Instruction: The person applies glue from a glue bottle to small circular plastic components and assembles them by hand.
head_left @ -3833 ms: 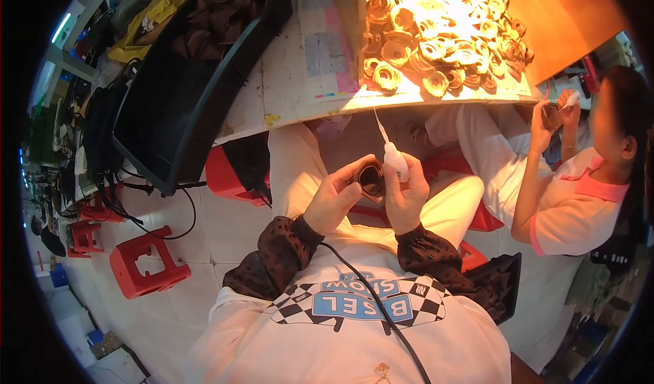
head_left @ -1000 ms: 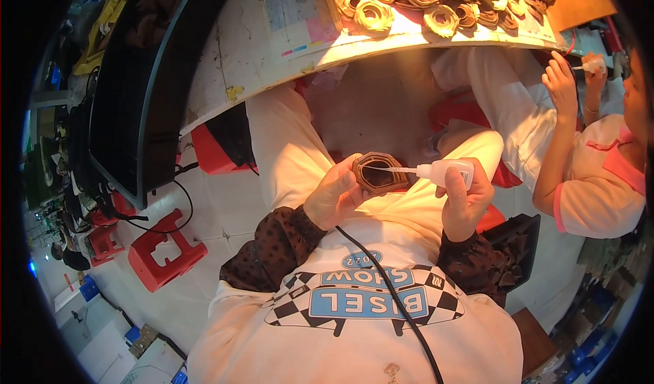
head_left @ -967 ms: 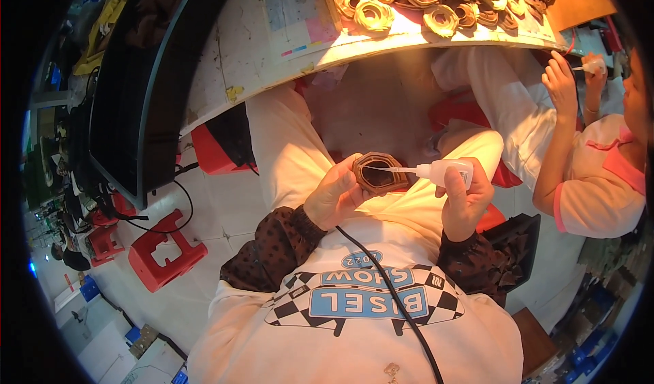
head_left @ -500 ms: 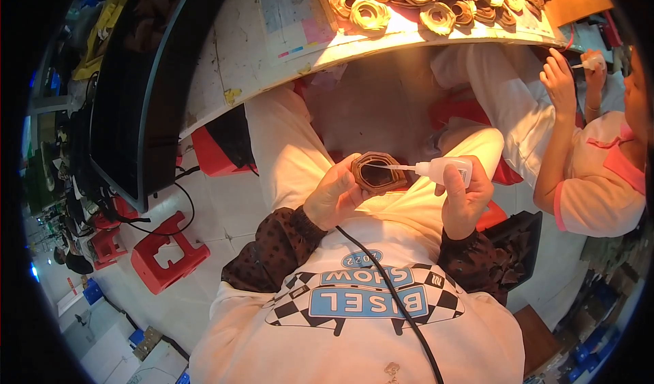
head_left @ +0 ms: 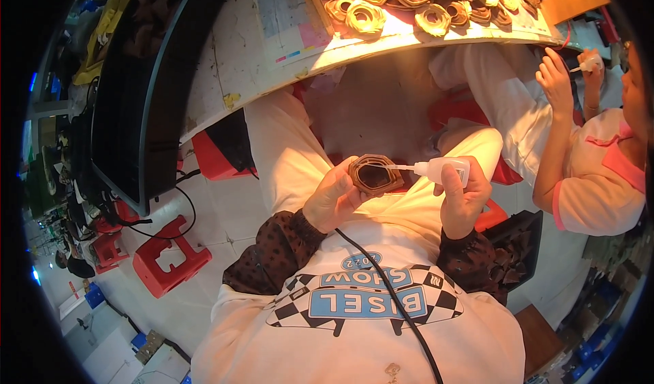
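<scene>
My left hand (head_left: pixel 336 194) grips a brown, many-sided ring-shaped piece (head_left: pixel 390 179) by its left side, above my lap. Its dark hollow centre faces up. In my right hand (head_left: pixel 466 196) is a small white squeeze bottle (head_left: pixel 443 171), lying nearly level with the thumb on its side. The bottle's long thin nozzle points left and reaches over the opening of the piece, close to its inner rim. Whether the tip touches the rim, I cannot tell. Any liquid at the tip is too small to see.
Several similar brown pieces (head_left: pixel 432 20) lie under warm light on the table (head_left: pixel 255 64) ahead. A black tray (head_left: pixel 146 98) stands at the left, a red stool (head_left: pixel 170 258) below it. Another black bin (head_left: pixel 521 248) holds brown pieces at my right. A co-worker (head_left: pixel 596 159) sits at the right holding a similar bottle.
The brown piece in my left hand has shifted slightly left and tilted a little. My right hand and the bottle have moved slightly left with it.
</scene>
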`<action>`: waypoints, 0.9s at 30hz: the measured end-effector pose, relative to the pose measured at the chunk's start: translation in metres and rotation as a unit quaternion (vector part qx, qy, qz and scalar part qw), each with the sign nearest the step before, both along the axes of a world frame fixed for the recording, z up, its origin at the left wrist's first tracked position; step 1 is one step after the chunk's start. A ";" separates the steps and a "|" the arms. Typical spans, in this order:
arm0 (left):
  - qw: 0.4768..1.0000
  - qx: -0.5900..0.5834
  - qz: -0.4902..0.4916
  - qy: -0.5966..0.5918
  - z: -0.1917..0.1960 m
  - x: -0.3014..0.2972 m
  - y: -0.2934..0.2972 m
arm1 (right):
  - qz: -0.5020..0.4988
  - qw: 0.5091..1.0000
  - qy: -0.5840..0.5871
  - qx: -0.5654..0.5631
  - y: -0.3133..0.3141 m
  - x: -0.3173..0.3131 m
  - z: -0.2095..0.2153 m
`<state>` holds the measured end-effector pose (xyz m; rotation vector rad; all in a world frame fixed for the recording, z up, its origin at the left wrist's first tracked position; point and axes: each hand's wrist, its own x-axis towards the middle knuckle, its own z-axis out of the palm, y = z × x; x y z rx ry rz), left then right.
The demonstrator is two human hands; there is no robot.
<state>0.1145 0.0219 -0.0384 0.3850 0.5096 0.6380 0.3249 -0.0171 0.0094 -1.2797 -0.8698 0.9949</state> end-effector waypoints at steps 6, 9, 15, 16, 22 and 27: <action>1.000 0.002 0.011 0.004 -0.003 0.000 -0.001 | -0.004 1.000 -0.001 -0.005 0.001 0.000 0.001; 1.000 0.003 0.013 0.006 -0.004 0.000 -0.001 | -0.007 1.000 -0.013 -0.010 0.000 0.001 0.000; 1.000 0.009 0.011 0.009 -0.001 -0.001 -0.001 | -0.007 1.000 -0.023 -0.019 0.000 0.002 -0.001; 1.000 0.011 0.008 0.010 -0.001 -0.001 0.000 | -0.005 1.000 -0.018 -0.023 0.000 0.002 -0.001; 1.000 0.009 0.019 0.017 0.006 0.002 0.002 | -0.012 1.000 -0.019 -0.022 0.000 0.002 -0.004; 0.999 0.019 0.028 0.027 0.007 0.004 0.003 | -0.015 0.999 -0.016 -0.024 0.001 0.003 -0.004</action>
